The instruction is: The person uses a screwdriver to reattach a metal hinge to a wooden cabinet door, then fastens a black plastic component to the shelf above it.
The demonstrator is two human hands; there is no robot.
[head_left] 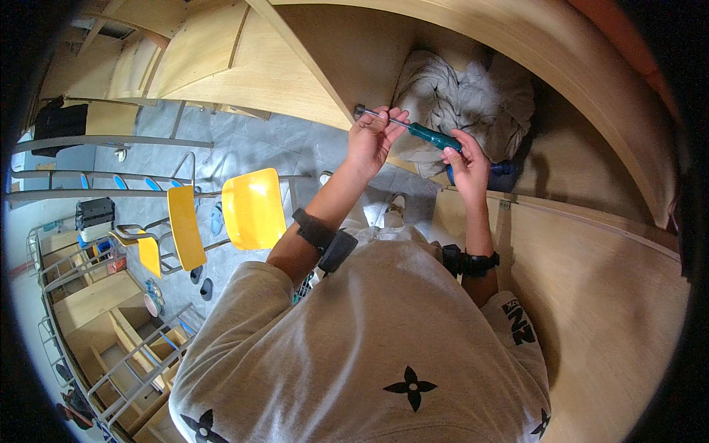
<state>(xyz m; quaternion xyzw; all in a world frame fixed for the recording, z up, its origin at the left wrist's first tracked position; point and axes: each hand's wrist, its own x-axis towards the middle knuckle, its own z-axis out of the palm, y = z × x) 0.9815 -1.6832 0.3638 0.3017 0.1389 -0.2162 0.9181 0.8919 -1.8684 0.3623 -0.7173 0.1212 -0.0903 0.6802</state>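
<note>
A screwdriver [434,137] with a green handle and a thin metal shaft points to the left in front of the wooden cabinet. My right hand [470,166] has its fingers closed around the rear of the handle. Farther along, my left hand [369,144] is closed on the shaft between thumb and fingers. Past the left fingers, a small dark metal piece [360,111] sits at the shaft's end, close to the edge of an upright wooden panel [314,74]. Whether that piece touches the panel, I cannot tell.
Crumpled pale cloth [461,103] lies inside the cabinet, beyond my hands. A wooden panel [591,273] spreads to my right. Yellow chairs [254,210] stand on the grey tiled floor [303,144] at left, near metal rails [111,140] and slippers [206,289].
</note>
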